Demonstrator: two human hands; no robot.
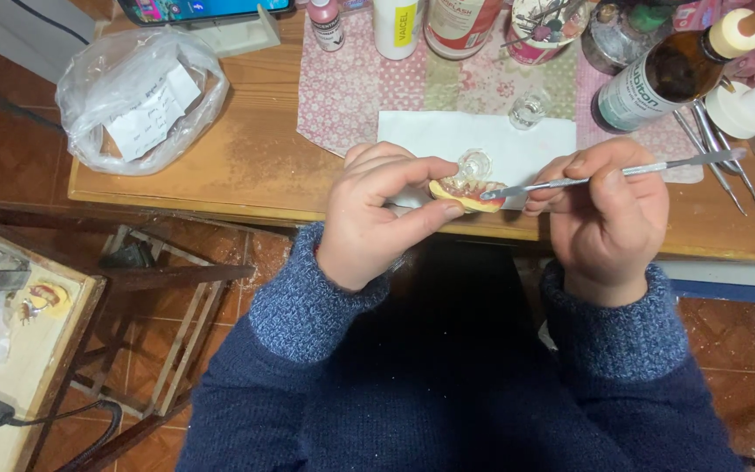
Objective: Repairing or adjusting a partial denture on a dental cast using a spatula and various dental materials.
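Note:
My left hand pinches a small yellow dental cast with pink wax and teeth between thumb and fingers, just in front of the wooden table's edge. My right hand grips a thin metal spatula, its tip touching the pink part of the cast. Behind the cast, a small clear glass cup sits on a white paper sheet. Both arms wear blue knitted sleeves.
On the wooden table lie a clear plastic bag with a paper slip, a floral mat with bottles and jars, a dark glass bottle and metal tools. A wooden frame and side bench stand at left.

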